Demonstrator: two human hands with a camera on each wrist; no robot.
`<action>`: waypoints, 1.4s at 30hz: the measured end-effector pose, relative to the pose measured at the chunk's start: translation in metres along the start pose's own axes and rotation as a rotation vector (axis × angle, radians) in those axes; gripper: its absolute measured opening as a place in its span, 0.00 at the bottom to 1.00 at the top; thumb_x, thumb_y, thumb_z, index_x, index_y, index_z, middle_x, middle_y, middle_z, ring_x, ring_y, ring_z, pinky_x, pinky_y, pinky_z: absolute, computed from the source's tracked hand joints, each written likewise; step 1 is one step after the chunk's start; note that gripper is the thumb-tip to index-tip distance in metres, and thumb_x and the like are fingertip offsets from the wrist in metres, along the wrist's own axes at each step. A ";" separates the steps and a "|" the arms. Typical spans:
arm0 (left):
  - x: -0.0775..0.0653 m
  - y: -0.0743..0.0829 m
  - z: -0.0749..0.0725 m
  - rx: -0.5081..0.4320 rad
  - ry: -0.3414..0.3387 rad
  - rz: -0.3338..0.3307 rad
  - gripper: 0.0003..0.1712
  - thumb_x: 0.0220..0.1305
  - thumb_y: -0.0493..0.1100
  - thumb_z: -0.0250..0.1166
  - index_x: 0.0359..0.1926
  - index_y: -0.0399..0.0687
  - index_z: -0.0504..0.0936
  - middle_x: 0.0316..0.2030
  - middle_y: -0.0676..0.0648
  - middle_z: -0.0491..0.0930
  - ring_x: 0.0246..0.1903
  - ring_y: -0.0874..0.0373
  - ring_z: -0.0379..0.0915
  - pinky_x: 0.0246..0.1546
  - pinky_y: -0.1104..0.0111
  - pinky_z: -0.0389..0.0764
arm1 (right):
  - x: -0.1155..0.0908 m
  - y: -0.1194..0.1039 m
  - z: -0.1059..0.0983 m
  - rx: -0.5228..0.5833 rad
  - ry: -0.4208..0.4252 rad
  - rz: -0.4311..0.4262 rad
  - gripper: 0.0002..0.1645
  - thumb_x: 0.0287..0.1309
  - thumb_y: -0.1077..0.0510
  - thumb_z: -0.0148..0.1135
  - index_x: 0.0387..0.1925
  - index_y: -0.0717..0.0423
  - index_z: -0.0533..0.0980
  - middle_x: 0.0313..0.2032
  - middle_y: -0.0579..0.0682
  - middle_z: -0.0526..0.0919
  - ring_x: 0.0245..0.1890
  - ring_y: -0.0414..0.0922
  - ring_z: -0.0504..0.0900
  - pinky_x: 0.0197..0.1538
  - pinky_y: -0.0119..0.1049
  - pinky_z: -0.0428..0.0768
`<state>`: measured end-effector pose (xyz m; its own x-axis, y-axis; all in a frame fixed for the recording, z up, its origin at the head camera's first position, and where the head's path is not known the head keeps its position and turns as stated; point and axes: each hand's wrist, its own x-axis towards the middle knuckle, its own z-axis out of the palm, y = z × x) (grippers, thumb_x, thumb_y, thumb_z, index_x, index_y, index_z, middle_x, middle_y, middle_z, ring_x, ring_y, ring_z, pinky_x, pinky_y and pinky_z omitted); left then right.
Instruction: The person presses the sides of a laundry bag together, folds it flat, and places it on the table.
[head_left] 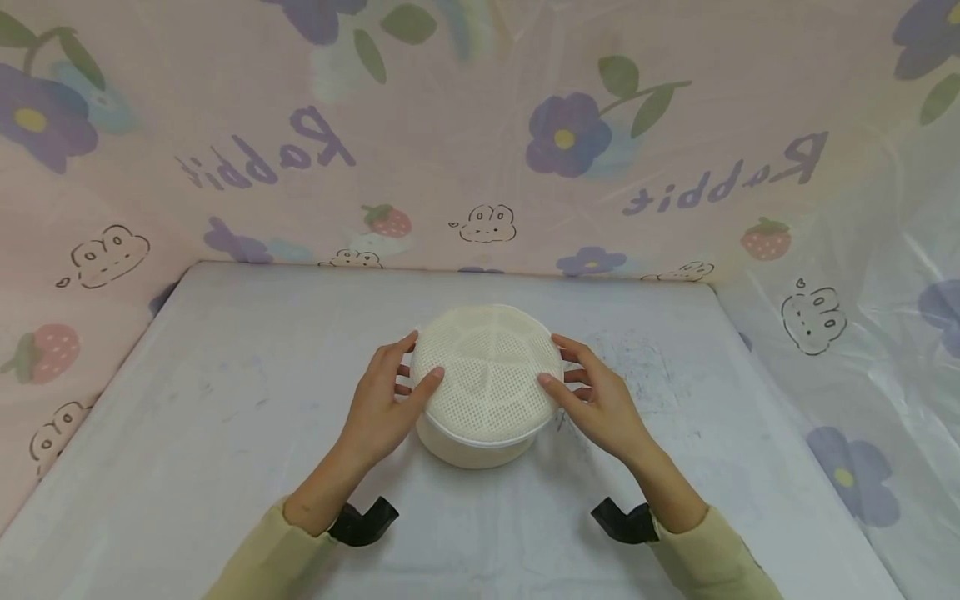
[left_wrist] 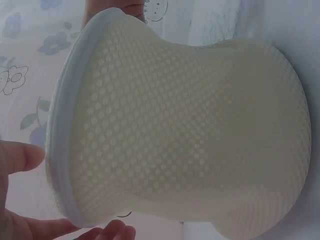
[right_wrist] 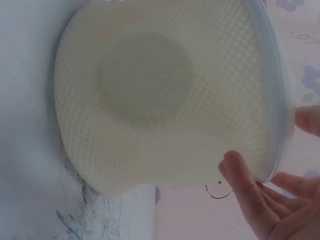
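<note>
A cream mesh laundry bag (head_left: 487,375), round with a pale piped rim, stands upright in the middle of the table. My left hand (head_left: 386,404) holds its rim from the left, thumb over the top edge and fingers along the side. On the opposite side, my right hand (head_left: 600,404) grips the rim in the same way. The bag's soft mesh wall (left_wrist: 175,125) bows inward below the rim in the left wrist view. A round, denser patch (right_wrist: 145,77) shows through the side in the right wrist view.
A white cloth (head_left: 225,467) with dark smudges (head_left: 637,367) covers the table. Curtains (head_left: 450,150) printed with flowers, rabbits and strawberries rise at the back and both sides. Black curved pieces (head_left: 365,522) stick out beside both wrists.
</note>
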<state>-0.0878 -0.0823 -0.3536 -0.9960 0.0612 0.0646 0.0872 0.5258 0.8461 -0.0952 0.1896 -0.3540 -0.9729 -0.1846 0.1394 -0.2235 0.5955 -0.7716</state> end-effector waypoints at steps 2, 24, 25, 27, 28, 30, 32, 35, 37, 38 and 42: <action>0.001 0.001 0.001 0.003 -0.009 -0.008 0.39 0.65 0.53 0.61 0.72 0.45 0.59 0.62 0.42 0.66 0.47 0.51 0.72 0.43 0.62 0.79 | 0.000 -0.001 0.000 0.012 -0.005 0.017 0.35 0.62 0.49 0.62 0.68 0.50 0.64 0.58 0.60 0.74 0.46 0.51 0.82 0.43 0.45 0.83; 0.003 -0.001 0.010 0.006 -0.036 -0.074 0.45 0.63 0.54 0.64 0.72 0.38 0.56 0.56 0.39 0.70 0.47 0.50 0.69 0.37 0.68 0.72 | 0.008 -0.005 0.009 0.200 -0.048 0.214 0.45 0.55 0.52 0.69 0.71 0.53 0.59 0.56 0.62 0.74 0.37 0.46 0.83 0.29 0.44 0.84; 0.003 -0.001 0.011 0.000 -0.036 -0.082 0.45 0.62 0.54 0.64 0.72 0.38 0.56 0.55 0.39 0.70 0.47 0.50 0.69 0.38 0.68 0.72 | 0.008 -0.005 0.009 0.204 -0.048 0.216 0.45 0.55 0.53 0.69 0.71 0.54 0.59 0.56 0.62 0.74 0.36 0.45 0.83 0.29 0.43 0.84; 0.004 -0.002 0.011 -0.013 -0.038 -0.096 0.45 0.62 0.54 0.64 0.71 0.37 0.56 0.55 0.39 0.70 0.47 0.50 0.69 0.38 0.68 0.71 | 0.009 -0.005 0.009 0.222 -0.052 0.228 0.45 0.55 0.54 0.69 0.71 0.54 0.59 0.55 0.63 0.75 0.34 0.44 0.82 0.28 0.42 0.84; 0.004 -0.002 0.012 -0.024 -0.039 -0.106 0.45 0.62 0.54 0.65 0.71 0.38 0.57 0.54 0.40 0.70 0.47 0.50 0.69 0.38 0.68 0.71 | 0.009 -0.005 0.009 0.229 -0.053 0.236 0.45 0.55 0.54 0.69 0.71 0.54 0.59 0.54 0.62 0.75 0.34 0.43 0.82 0.28 0.42 0.83; 0.004 -0.002 0.012 -0.048 -0.044 -0.123 0.45 0.61 0.54 0.65 0.71 0.39 0.57 0.54 0.40 0.70 0.47 0.51 0.68 0.38 0.69 0.71 | 0.010 -0.006 0.010 0.239 -0.056 0.253 0.45 0.55 0.54 0.69 0.71 0.54 0.59 0.53 0.62 0.75 0.32 0.42 0.81 0.28 0.41 0.83; 0.004 -0.003 0.013 -0.067 -0.049 -0.141 0.46 0.60 0.54 0.66 0.72 0.41 0.56 0.55 0.40 0.69 0.47 0.51 0.68 0.38 0.69 0.72 | 0.010 -0.006 0.010 0.246 -0.059 0.270 0.46 0.55 0.53 0.69 0.71 0.53 0.59 0.53 0.62 0.76 0.31 0.41 0.81 0.28 0.41 0.83; 0.004 -0.002 0.014 -0.096 -0.058 -0.171 0.46 0.60 0.54 0.66 0.72 0.43 0.55 0.56 0.40 0.69 0.49 0.49 0.69 0.41 0.65 0.75 | 0.011 -0.006 0.010 0.277 -0.068 0.288 0.46 0.55 0.54 0.69 0.71 0.52 0.58 0.52 0.63 0.76 0.32 0.42 0.82 0.29 0.39 0.83; 0.005 -0.002 0.014 -0.115 -0.064 -0.198 0.46 0.60 0.54 0.66 0.72 0.45 0.54 0.57 0.39 0.68 0.51 0.47 0.70 0.44 0.62 0.77 | 0.011 -0.006 0.011 0.300 -0.077 0.300 0.46 0.55 0.53 0.69 0.71 0.52 0.57 0.52 0.63 0.77 0.33 0.42 0.83 0.31 0.37 0.83; 0.005 -0.002 0.014 -0.127 -0.068 -0.213 0.47 0.60 0.54 0.66 0.73 0.46 0.54 0.58 0.38 0.68 0.52 0.47 0.70 0.45 0.61 0.77 | 0.011 -0.005 0.011 0.314 -0.080 0.304 0.46 0.55 0.54 0.69 0.71 0.51 0.57 0.52 0.63 0.77 0.34 0.43 0.84 0.32 0.36 0.83; 0.006 -0.002 0.015 -0.170 -0.076 -0.267 0.47 0.60 0.54 0.66 0.73 0.49 0.52 0.59 0.39 0.66 0.54 0.46 0.71 0.45 0.61 0.78 | 0.012 -0.006 0.014 0.342 -0.079 0.320 0.46 0.56 0.54 0.69 0.71 0.51 0.56 0.51 0.63 0.78 0.36 0.43 0.84 0.35 0.33 0.83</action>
<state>-0.0933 -0.0703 -0.3626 -0.9786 0.0069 -0.2057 -0.1874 0.3826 0.9047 -0.1044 0.1730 -0.3566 -0.9792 -0.1008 -0.1763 0.1320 0.3434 -0.9299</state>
